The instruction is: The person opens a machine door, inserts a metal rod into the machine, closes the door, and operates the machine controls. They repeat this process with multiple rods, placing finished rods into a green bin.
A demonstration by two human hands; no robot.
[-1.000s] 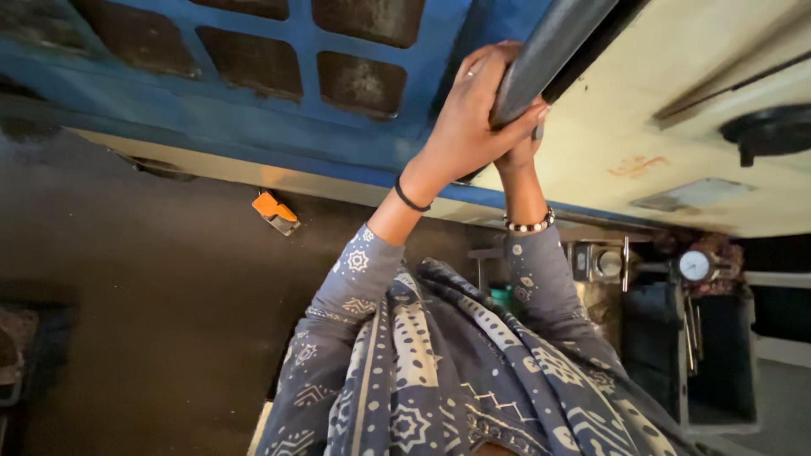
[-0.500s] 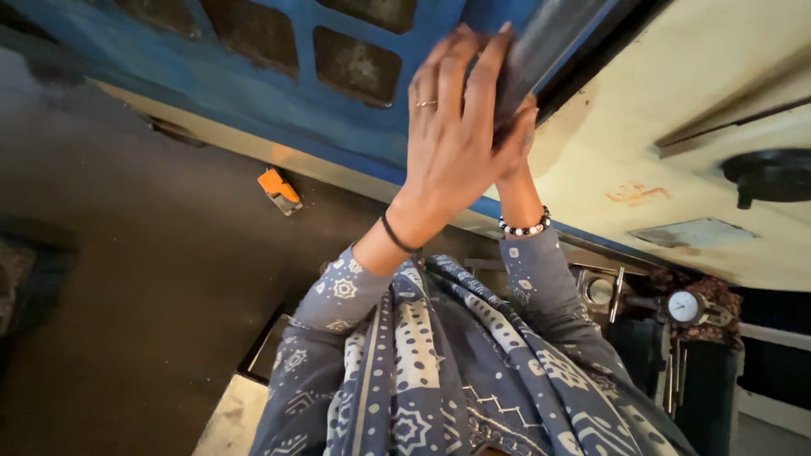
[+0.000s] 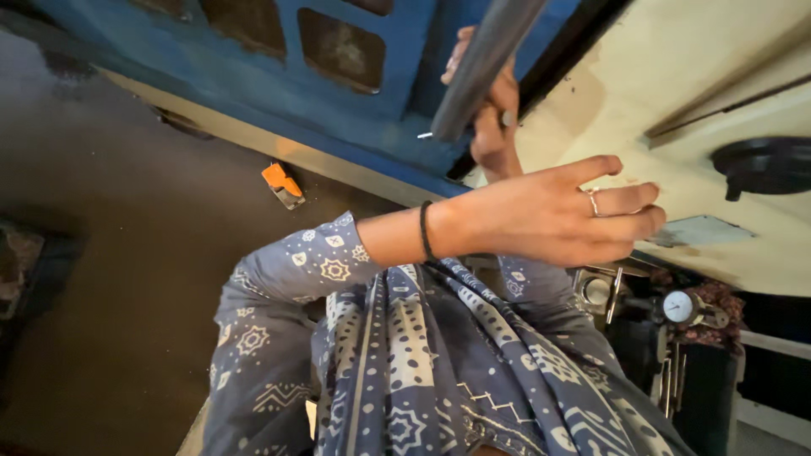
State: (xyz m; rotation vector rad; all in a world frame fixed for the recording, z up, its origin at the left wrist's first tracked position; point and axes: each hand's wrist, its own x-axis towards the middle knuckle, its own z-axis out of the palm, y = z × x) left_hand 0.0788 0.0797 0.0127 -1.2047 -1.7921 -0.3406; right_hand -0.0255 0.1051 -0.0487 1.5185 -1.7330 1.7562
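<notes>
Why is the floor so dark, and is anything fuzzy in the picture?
Head view: the floor lies in deep shadow, while the cream machine panel catches bright light. The grey bar near the lens looks soft, and the right hand gripping it is dim. The left hand is sharp, and straight edges bend slightly from the wide lens.

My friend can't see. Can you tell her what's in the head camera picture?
The right hand grips a dark grey metal bar overhead, while the left hand, wearing a ring, hangs open, holding nothing, by a cream metal panel. Blue patterned sleeves fill the bottom.
</notes>
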